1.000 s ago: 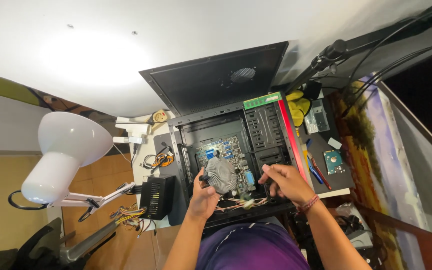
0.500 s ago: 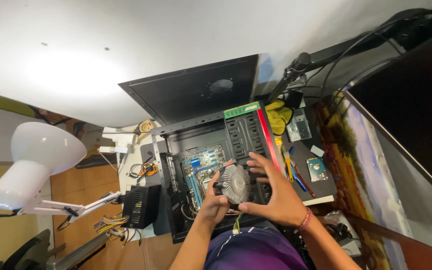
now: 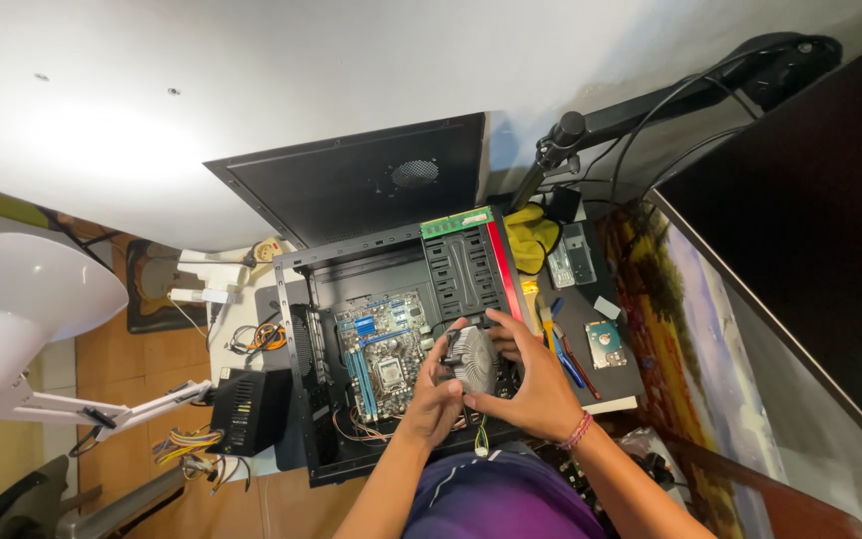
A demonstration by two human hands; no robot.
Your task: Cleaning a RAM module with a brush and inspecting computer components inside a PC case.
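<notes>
Hands grip one round metal cooler fan (image 3: 472, 357) over the open computer case (image 3: 391, 349): left hand (image 3: 434, 404) pinches its near edge, right hand (image 3: 531, 384) wraps its side. Beyond lie the blue motherboard (image 3: 383, 344) and a black side panel (image 3: 361, 180).

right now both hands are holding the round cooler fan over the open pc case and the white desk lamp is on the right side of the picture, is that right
Not quite. The head view shows the white desk lamp on the left side of the picture, not the right. The rest stands: the left hand and the right hand both hold the round cooler fan over the open pc case.
</notes>
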